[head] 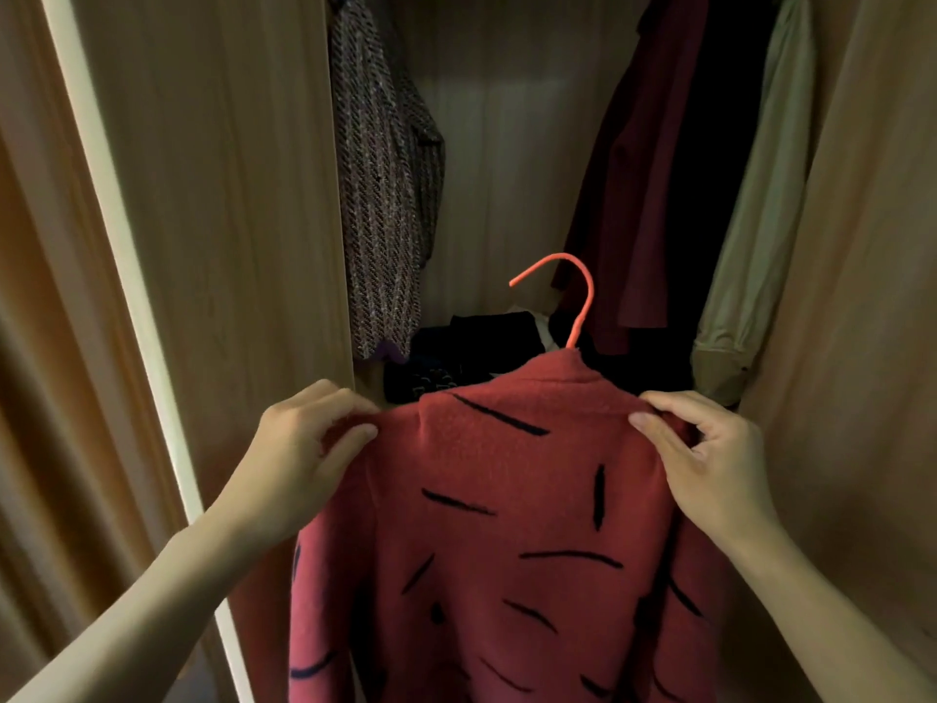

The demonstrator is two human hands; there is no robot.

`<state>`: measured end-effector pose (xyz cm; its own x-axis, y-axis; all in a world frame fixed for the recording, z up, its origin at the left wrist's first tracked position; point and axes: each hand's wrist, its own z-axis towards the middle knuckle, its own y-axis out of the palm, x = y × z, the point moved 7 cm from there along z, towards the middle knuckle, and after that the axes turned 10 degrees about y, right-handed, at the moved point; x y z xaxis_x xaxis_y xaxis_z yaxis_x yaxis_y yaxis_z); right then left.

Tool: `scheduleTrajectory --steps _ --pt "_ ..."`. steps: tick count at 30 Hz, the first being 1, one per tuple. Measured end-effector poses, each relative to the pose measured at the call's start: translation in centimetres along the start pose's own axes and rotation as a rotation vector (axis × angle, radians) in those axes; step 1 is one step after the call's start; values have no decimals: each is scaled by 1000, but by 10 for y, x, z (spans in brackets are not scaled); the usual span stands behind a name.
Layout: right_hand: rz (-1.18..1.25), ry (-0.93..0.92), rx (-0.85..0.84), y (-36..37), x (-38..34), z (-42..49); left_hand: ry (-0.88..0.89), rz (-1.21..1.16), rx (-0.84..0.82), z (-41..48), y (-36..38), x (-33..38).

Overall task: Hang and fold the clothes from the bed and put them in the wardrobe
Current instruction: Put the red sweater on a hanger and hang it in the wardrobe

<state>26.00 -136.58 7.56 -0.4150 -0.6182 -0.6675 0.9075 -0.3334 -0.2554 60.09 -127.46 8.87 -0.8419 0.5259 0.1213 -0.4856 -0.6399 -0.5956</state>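
Note:
A red knit sweater (pixel 512 499) with dark dash marks hangs on an orange hanger (pixel 573 301), whose hook sticks up free above the collar. My left hand (pixel 299 449) grips the sweater's left shoulder. At the right shoulder, my right hand (pixel 710 459) pinches the fabric. I hold the garment in front of the open wooden wardrobe (pixel 228 170). The rail is out of view.
Inside hang a patterned tweed garment (pixel 380 195) on the left and dark red (pixel 644 170), black and pale green clothes (pixel 760 205) on the right. Dark folded clothes (pixel 471 352) lie on the wardrobe floor. Open doors stand at both sides.

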Motion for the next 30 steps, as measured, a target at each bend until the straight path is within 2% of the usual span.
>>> scheduleTrajectory --steps 5,10,20,30 --pt "-17 -25 18 -2 -5 9 113 29 26 23 18 28" --pt "-15 -67 34 -14 -6 21 50 -77 139 46 31 52" --pt "-102 -296 6 -39 -26 76 191 110 387 108 40 75" --pt "-167 -444 95 -34 -78 169 284 186 575 199 2 46"
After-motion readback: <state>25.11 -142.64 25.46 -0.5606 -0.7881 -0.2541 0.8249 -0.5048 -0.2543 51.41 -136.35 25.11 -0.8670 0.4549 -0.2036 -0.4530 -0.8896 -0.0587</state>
